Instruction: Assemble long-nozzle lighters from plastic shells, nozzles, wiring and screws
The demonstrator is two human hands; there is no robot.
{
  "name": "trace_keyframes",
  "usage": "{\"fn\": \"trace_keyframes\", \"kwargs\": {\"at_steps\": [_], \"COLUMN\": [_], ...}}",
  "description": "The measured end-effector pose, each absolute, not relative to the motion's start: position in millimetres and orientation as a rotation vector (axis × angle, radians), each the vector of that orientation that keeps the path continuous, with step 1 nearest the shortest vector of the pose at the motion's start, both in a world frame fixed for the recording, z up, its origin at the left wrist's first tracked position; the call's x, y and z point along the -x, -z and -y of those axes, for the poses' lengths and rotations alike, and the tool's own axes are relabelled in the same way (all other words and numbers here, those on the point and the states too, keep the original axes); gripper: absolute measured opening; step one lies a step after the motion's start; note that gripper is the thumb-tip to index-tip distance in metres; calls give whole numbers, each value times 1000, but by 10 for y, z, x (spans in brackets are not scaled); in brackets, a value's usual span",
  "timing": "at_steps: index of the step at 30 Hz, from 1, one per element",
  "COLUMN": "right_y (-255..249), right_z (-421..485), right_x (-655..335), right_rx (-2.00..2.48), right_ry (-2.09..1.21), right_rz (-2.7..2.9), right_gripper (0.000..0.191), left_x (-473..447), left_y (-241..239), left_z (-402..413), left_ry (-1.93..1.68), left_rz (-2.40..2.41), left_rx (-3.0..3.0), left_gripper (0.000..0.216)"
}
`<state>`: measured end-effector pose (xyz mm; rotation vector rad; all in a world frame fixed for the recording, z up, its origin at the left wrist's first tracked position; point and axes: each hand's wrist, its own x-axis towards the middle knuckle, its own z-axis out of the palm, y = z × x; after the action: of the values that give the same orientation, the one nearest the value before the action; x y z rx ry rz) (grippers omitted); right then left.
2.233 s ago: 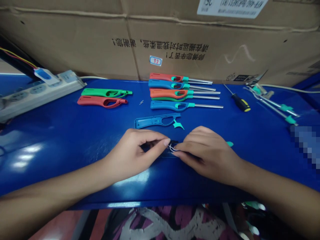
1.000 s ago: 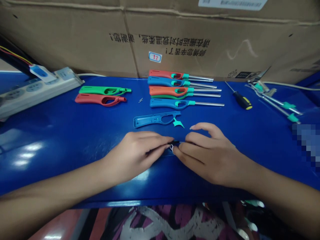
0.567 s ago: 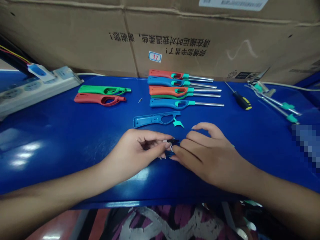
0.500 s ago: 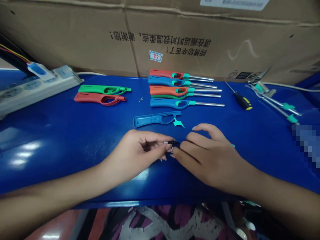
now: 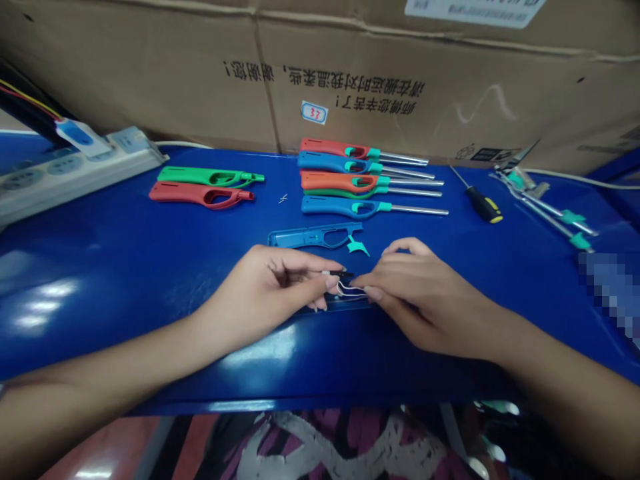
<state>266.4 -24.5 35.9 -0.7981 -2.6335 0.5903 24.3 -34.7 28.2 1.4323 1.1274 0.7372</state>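
My left hand point(image 5: 280, 285) is closed, pinching a small black piezo igniter point(image 5: 343, 273) with a white end between thumb and fingers. Thin white wires point(image 5: 353, 291) run from the left fingertips to my right hand point(image 5: 425, 293), whose thumb and forefinger are closed on them. Below the fingertips shows part of a blue piece point(image 5: 350, 307), mostly hidden by the hands. Just beyond the hands lies an open blue lighter casing half point(image 5: 300, 239), hollow side up. A turquoise trigger point(image 5: 358, 247) rests against its right end.
Several long-necked lighters point(image 5: 340, 206) lie stacked at the back. Green point(image 5: 193, 175) and red casing halves point(image 5: 180, 195) lie left, with tiny screws point(image 5: 283, 199) nearby. A screwdriver point(image 5: 483, 203), metal lighter tubes point(image 5: 545, 207), a power strip point(image 5: 65, 177) and a cardboard box point(image 5: 175, 73) surround them.
My right hand has turned and its fingers have drawn together on the white wires, which now show stretched between the hands. The left hand keeps the igniter, shifted slightly up and left.
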Motion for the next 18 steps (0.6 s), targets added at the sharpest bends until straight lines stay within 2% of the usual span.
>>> {"fn": "trace_keyframes", "kwargs": {"at_steps": [3,6,10,18], "right_y": [-373,-364,-301,-268], "right_z": [160,102,87,167], "right_x": [-2735,-2765,-2744,-2679], "right_rx": [810,801,752,647], "right_ry": [-800,-832,-748,-381], "right_rz": [2531,2517,2553,2686], "right_gripper": [20,16,12,19], "left_x": [-219,-197,-186,-187], "left_y": [-281,-279,-281,-242], "left_z": [319,301,295,239], "left_ry": [-731,-745,-735,-720], "left_rz": [-1123,-1124,-1109,-1136], "left_rx": [-1432,-1434,-1407,-1267], "left_gripper": [17,16,17,15]}}
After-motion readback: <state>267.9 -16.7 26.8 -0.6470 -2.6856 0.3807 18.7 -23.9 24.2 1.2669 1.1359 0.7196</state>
